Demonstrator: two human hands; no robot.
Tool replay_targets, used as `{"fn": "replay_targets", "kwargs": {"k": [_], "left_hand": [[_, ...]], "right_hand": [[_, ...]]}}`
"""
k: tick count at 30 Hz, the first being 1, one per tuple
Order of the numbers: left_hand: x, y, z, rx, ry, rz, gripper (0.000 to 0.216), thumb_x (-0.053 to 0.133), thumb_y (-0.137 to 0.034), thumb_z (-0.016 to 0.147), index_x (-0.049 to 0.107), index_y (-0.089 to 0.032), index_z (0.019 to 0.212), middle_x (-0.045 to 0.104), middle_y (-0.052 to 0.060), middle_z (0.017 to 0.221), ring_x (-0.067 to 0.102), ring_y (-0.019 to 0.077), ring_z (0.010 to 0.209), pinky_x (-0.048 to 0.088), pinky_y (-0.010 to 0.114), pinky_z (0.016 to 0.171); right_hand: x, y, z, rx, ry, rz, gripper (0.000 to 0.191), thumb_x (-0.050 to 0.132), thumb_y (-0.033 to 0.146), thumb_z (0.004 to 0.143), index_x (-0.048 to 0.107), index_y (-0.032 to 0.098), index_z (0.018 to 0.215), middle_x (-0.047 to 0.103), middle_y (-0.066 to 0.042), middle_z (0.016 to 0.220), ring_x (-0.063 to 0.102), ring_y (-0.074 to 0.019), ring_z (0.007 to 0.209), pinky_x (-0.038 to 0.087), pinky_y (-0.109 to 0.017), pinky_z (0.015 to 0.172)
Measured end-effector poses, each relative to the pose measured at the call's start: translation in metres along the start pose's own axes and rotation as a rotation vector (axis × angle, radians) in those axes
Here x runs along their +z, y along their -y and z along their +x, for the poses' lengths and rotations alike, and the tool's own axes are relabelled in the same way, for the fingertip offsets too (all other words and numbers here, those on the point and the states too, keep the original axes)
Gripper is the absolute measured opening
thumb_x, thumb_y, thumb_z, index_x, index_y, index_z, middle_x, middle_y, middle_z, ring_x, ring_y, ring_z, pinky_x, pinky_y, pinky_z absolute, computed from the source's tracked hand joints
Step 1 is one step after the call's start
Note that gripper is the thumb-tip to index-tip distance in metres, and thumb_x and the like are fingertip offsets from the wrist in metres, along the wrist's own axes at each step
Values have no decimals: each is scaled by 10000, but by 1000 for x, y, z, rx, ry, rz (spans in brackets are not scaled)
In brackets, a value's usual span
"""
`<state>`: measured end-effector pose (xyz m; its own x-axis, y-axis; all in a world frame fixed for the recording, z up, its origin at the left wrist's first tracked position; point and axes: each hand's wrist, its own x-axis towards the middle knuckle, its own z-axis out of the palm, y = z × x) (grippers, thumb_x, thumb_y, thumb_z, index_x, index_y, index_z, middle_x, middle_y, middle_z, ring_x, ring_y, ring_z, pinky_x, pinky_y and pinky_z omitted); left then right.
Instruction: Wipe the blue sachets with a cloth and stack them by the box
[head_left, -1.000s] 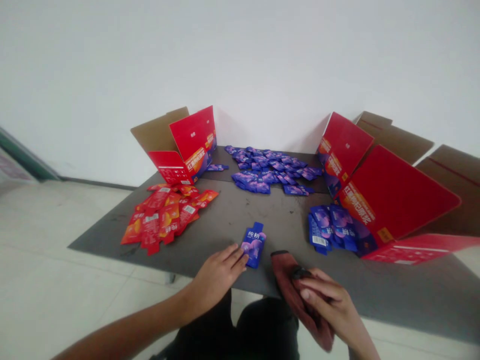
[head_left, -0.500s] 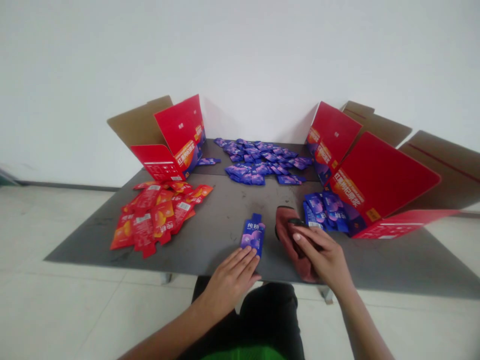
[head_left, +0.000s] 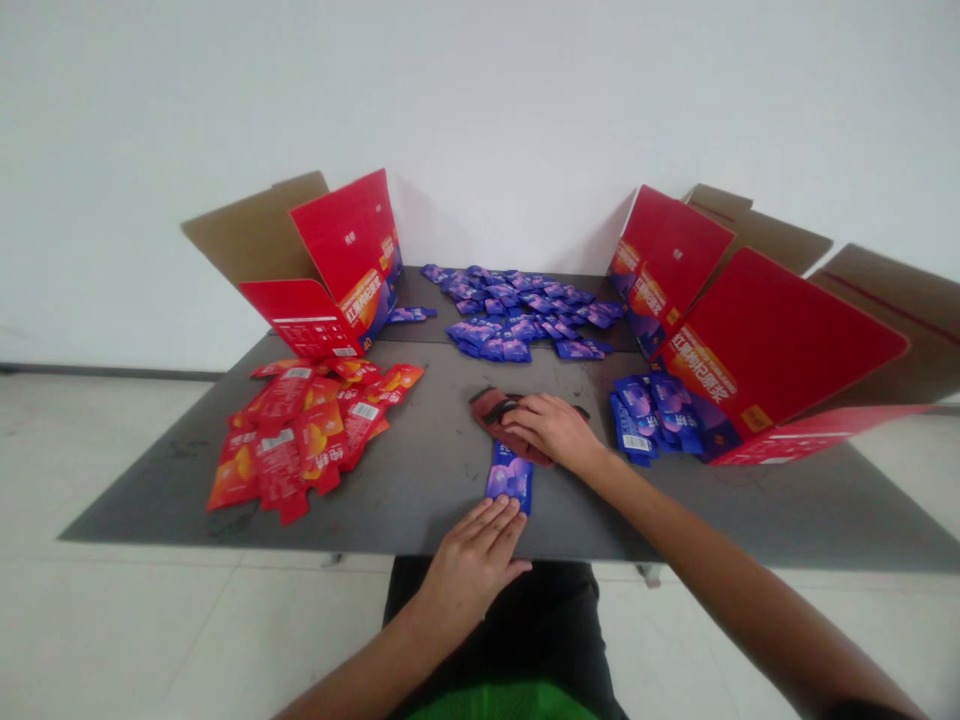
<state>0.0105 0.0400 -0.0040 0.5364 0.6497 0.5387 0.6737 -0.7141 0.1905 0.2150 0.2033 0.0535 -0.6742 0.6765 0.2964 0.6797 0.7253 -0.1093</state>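
A blue sachet [head_left: 511,474] with purple fruit print lies flat near the table's front edge. My left hand [head_left: 476,550] rests on its lower end, fingers stretched out flat and side by side. Over the sachet's top end is a reddish-brown cloth [head_left: 531,447] with dark edges, gripped in my right hand [head_left: 551,428]. The cloth covers the upper part of the sachet. My right fingers are bent around the cloth, and their tips are partly lost in its folds.
Red-orange sachets [head_left: 311,430] lie piled at the left, before an open red carton [head_left: 322,300]. Many blue sachets [head_left: 525,305] are spread at the back of the grey table [head_left: 427,440]. More blue sachets [head_left: 656,412] lie beside two open red cartons [head_left: 772,350] at the right.
My right hand has carried the cloth leftward and away from me, onto the top of the blue sachet. My left hand stays on the sachet's lower end.
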Motion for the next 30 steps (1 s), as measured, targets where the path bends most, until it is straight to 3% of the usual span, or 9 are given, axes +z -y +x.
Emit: {"fn": "replay_targets", "kwargs": {"k": [3,6,9,13,16,20,24,27,30], "left_hand": [[2,-1,-1,-32,4,-18,445,682,-400,975,634,-117,1316,701,120,1344,670,259,1253,564,429,1086],[4,-3,-3,-65,14,-41,460,759,-397,914,660,-119,1267,740,125,1259,714,282,1168,600,450,1032],[5,-4,-4,-102,44,-69,392,788,-404,885,702,-132,1155,786,110,1089,760,286,1031,635,450,957],[3,-3,-2,-69,40,-65,475,738,-388,930,640,-115,1306,714,133,1314,681,289,1233,574,461,1074],[2,-2,-1,-56,18,-62,452,687,-394,967,630,-117,1319,699,122,1346,666,274,1260,570,450,1085],[4,-3,-3,-63,-7,-76,416,647,-411,992,646,-120,1289,724,126,1295,691,279,1217,581,452,1067],[4,-4,-5,-112,36,-103,326,656,-421,987,700,-141,1147,784,112,1089,760,281,1036,631,457,969],[2,-3,-2,-84,26,-96,374,643,-393,998,661,-123,1256,746,134,1239,715,289,1168,601,472,1034],[1,-2,0,-50,-4,-86,406,629,-389,1007,632,-118,1310,710,133,1324,679,275,1240,583,457,1069]], "right_hand": [[-14,3,6,63,-53,-41,250,568,395,1034,773,270,1104,725,-78,1069,620,-210,964,434,-330,848],[-20,39,-13,-7,-88,21,278,546,454,1036,761,308,1137,719,-50,1088,618,-198,965,440,-321,856],[-11,62,-32,-133,29,149,242,555,442,1036,758,344,1124,724,-8,1088,634,-170,977,457,-296,863],[5,25,-17,-34,27,68,240,621,435,1000,768,332,1158,734,-28,1088,653,-180,994,478,-302,880],[-3,-5,4,61,10,-41,206,640,377,994,798,309,1107,738,-63,1040,653,-210,976,477,-326,846],[-21,26,-10,41,-90,8,311,554,434,1035,728,327,1270,718,-61,1128,636,-213,1018,473,-333,883],[-11,61,-36,-118,21,159,282,528,458,1046,751,353,1183,719,-14,1062,642,-172,950,487,-299,847],[3,37,-20,-61,36,114,280,562,459,1031,755,341,1195,715,-32,1081,650,-174,986,491,-301,877],[-1,6,9,59,38,-13,248,590,403,1025,792,301,1127,714,-68,1035,647,-198,975,482,-316,860]]}}
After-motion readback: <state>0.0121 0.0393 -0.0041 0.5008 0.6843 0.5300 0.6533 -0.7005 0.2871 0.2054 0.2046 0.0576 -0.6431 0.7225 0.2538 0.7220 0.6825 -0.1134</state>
